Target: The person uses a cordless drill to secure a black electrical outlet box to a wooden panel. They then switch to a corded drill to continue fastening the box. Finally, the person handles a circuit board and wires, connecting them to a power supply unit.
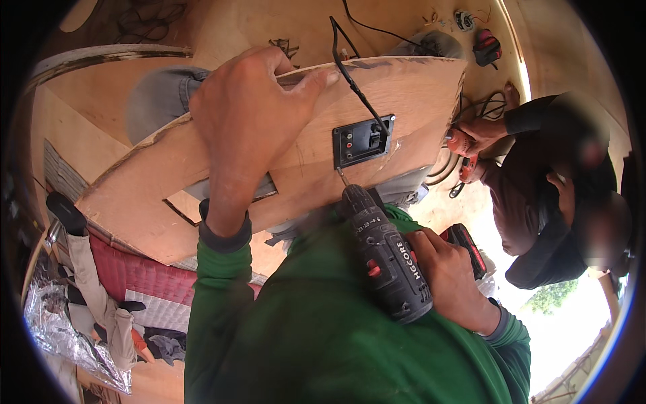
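1. The wooden floor (235, 30) spreads behind the work, pale brown, with a coiled black cord (494, 104) toward the right.
2. A large curved wooden board (303, 151) lies over the person's lap, grey-trousered knees (161, 101) showing past its far edge. A rectangular hole is cut through its left part.
3. At the right, a co-worker in dark clothes (531, 182) crouches with an orange power tool (459, 143) in hand.
4. At the left, someone's tan-trousered legs (97, 269) show beside a red padded cloth (155, 266).
5. The left hand (256, 108) reaches up over the board, palm down; its fingers hook over the far edge and its thumb lies along that edge, gripping the board.
6. The right hand (447, 276) comes in low on the right, fingers wrapped around the handle of a black drill (387, 259).
7. The drill slants up and left from those fingers toward the board.
8. A black socket panel (367, 141) sits in the board, right of the left thumb; a black cable (350, 77) runs up from it.
9. The thin drill bit (344, 178) points at the panel's lower-left corner; whether it touches a screw is too small to tell.
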`<state>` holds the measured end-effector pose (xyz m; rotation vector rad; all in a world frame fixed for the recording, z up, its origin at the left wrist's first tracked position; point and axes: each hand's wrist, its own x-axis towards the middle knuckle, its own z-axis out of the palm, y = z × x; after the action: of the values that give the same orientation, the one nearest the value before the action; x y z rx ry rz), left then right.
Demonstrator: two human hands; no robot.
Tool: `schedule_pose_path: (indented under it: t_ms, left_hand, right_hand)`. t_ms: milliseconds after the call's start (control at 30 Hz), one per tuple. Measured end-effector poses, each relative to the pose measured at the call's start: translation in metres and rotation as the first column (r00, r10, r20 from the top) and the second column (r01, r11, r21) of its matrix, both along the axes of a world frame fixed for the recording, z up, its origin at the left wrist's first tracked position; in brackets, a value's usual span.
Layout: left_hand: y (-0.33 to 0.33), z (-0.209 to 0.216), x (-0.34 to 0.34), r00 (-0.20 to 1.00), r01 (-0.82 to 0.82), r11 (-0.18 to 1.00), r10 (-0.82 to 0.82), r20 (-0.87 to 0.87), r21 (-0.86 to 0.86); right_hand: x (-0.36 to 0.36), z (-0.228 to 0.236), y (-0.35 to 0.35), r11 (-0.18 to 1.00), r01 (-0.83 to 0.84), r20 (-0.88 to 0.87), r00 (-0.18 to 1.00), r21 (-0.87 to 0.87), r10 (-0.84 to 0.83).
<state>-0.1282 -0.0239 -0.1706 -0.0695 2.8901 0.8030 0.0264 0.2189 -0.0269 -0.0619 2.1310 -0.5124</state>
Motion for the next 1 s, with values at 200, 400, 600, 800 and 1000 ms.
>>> schedule_pose_path:
  t_ms: [200,400,600,800,1000]
  left_hand:
    - [0.001,0.005,0.001,0.999,-0.002,0.999,0.003,0.045,-0.033]
    - [0.004,0.019,0.0,0.994,0.017,1.0,-0.016,0.109,-0.007]
    - [0.007,0.005,0.009,0.957,0.02,0.872,0.125,-0.262,0.489]
    - [0.027,0.066,0.057,0.985,-0.043,-0.203,-0.172,0.007,0.978]
    - [0.061,0.114,0.073,0.976,-0.22,0.16,0.025,0.218,0.962]
  right_hand:
    - [0.001,0.0,0.001,1.0,0.01,-0.003,1.0,-0.02,-0.01]
    - [-0.008,0.038,0.016,0.993,-0.087,-0.015,0.996,-0.081,0.087]
    - [-0.018,0.078,0.031,0.992,-0.123,-0.576,0.811,0.011,0.106]
    - [-0.056,0.005,0.014,0.991,0.029,-0.973,0.194,0.131,0.123]
    - [-0.084,-0.007,-0.009,0.991,-0.109,-0.967,0.249,-0.083,-0.053]
